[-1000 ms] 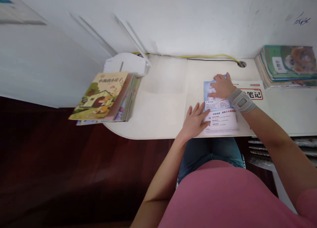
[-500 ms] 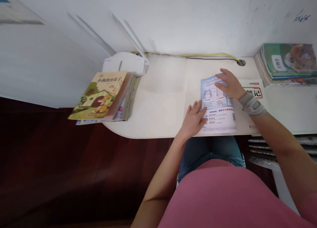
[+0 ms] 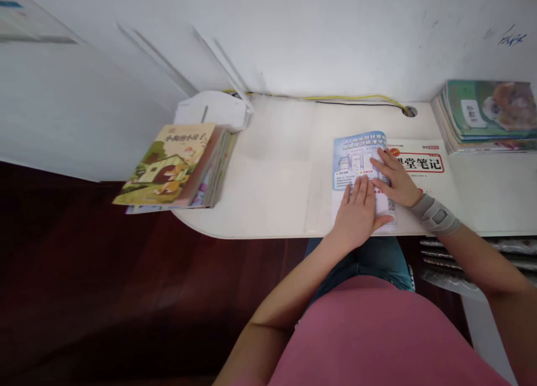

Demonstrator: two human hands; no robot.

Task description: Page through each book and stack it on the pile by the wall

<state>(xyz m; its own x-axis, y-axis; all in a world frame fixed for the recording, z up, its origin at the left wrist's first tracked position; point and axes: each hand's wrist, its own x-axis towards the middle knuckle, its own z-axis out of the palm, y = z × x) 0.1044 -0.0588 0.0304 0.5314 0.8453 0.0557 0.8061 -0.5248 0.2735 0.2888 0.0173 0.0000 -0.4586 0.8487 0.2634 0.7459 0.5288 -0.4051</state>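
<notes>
A booklet lies spread on the desk near its front edge. Its left side is a blue and white printed page; its right side is a whitish cover with a red-framed title. My left hand rests flat on the lower part of the blue page, fingers stretched out and thumb apart. My right hand, with a grey wrist brace behind it, lies over the seam between page and cover, fingers spread. Part of the printing is hidden under both hands.
A stack of picture books overhangs the left end of the white desk, against a white router with antennas. More books are piled at the right. A yellow cable runs along the wall to a hole.
My left hand has moved right from the page's left edge onto its middle. My right hand has come down from the page's top onto the seam, and the page lies flatter.
</notes>
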